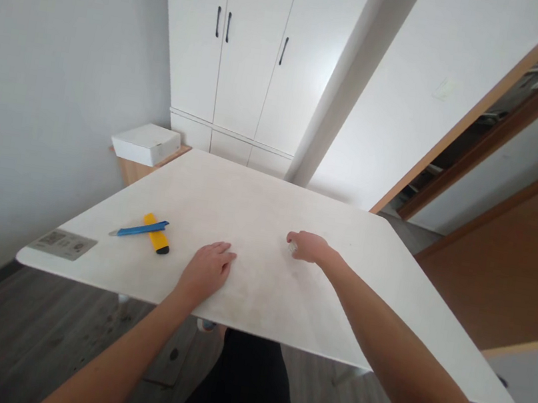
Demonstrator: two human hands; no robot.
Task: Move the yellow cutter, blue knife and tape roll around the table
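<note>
My left hand [207, 269] lies palm down near the front edge of the white table [250, 192], its fingers stretched out and slightly apart, with nothing seen in it. Further right, my right hand [307, 245] is closed just above or on the tabletop. A small whitish thing [292, 247] shows under its curled fingers, too blurred to name. To the left of both hands, a slim blue tool with a pale pointed tip [142, 228] rests across a yellow flat object with a black end [156, 234].
A printed grey label [63, 243] is stuck at the table's left corner. Behind it, a white box [146, 144] stands on a wooden cabinet. White cupboards [252, 44] with black handles line the back, and a wood-framed opening [482, 126] is at the right.
</note>
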